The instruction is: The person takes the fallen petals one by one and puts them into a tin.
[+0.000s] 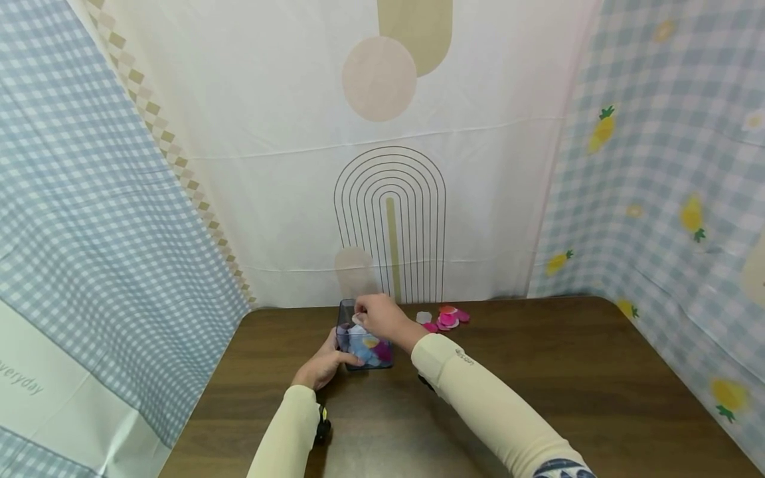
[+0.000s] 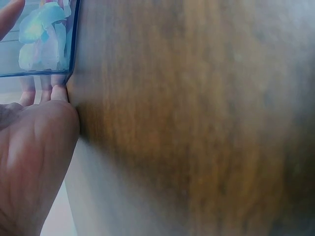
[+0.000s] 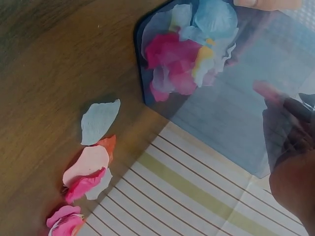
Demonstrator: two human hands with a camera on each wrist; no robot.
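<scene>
A clear, dark-tinted plastic box stands on the table, with light blue, white, magenta and yellow petals gathered at its bottom. My left hand grips the box at its left side, thumb across the near wall; in the left wrist view its fingers reach behind the box. At the box's open top my right hand pinches a whitish petal. Through the tinted wall, the right wrist view shows this hand's fingers only dimly.
Right of the box, loose pink, red and white petals lie near the table's back edge, beside a pale petal. The brown wooden table meets a printed white curtain behind; checked cloths hang at the sides.
</scene>
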